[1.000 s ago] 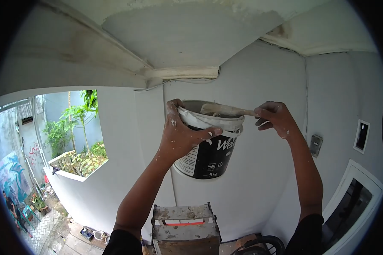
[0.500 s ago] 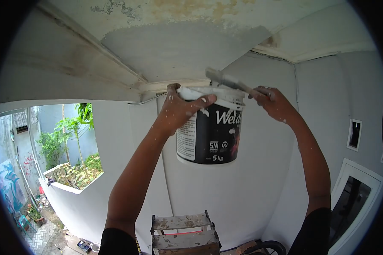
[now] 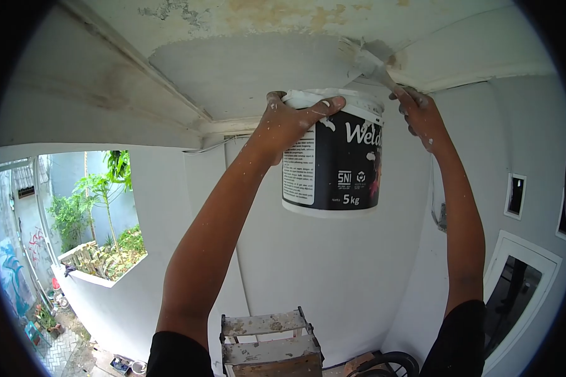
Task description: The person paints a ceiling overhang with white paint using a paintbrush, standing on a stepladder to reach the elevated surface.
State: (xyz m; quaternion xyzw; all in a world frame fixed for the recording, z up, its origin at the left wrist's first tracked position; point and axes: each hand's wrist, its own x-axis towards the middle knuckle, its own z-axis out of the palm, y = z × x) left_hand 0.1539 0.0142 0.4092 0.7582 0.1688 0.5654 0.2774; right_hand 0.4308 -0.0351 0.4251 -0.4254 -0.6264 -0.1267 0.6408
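While both arms reach up toward the ceiling (image 3: 245, 69), the left hand (image 3: 289, 122) grips the rim of a paint bucket (image 3: 333, 157), thumb hooked over the front edge, other fingers tucked inside the rim. Bucket hangs upright, high, just under the ceiling & in front of the grey wall (image 3: 333, 276). It's a round plastic tub: black body w/ white lettering, partly cut off, "5 kg" near the bottom, a white label panel of small print on its left side, white rim smeared w/ thick wet paint. Drips & specks on the black surface.

Right hand (image 3: 421, 113) is clenched round the handle of a paintbrush (image 3: 368, 63), held at a slant, bristles pressed up against the ceiling just beside the bucket's rim. Brush is caked in pale paint; handle mostly hidden by the fingers.

Ceiling surface is patchy: a smooth fresh grey area around the brush, rougher flaking stuff w/ yellow-brown stains beyond it. A plaster beam (image 3: 107, 81) runs diagonally on the left. Both hands & forearms carry white paint flecks.

Below, a wooden ladder top (image 3: 267, 342), rough, paint-crusted, w/ flat steps. Left side: wall opening (image 3: 88, 213) showing green plants outside. Right: white-framed window (image 3: 522, 283), dark glass.
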